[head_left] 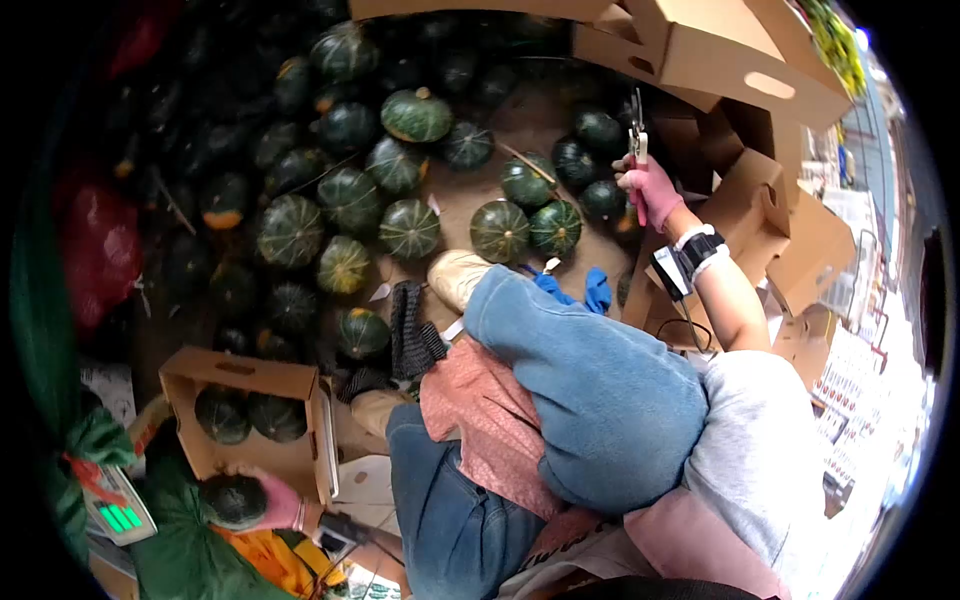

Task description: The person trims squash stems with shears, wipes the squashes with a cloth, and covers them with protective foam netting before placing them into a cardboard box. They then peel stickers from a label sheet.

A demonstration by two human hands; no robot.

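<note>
My left hand (276, 502), in a pink glove, holds a dark green squash (233, 501) at the lower left, at the open edge of a cardboard box (240, 370). Two squashes (223, 414) lie inside that box. At the upper right my right hand (652, 190), also in a pink glove, is closed around pruning shears (639, 150) whose blades point up and away. Several green squashes (499, 231) lie on the floor just left of the shears.
Many squashes (290, 230) cover the floor ahead. Cardboard boxes (735, 210) are stacked at the right. A digital scale (120, 512) and green sacks (175, 540) are at the lower left. Blue cloth (597, 290) and dark gloves (410, 335) lie near my feet.
</note>
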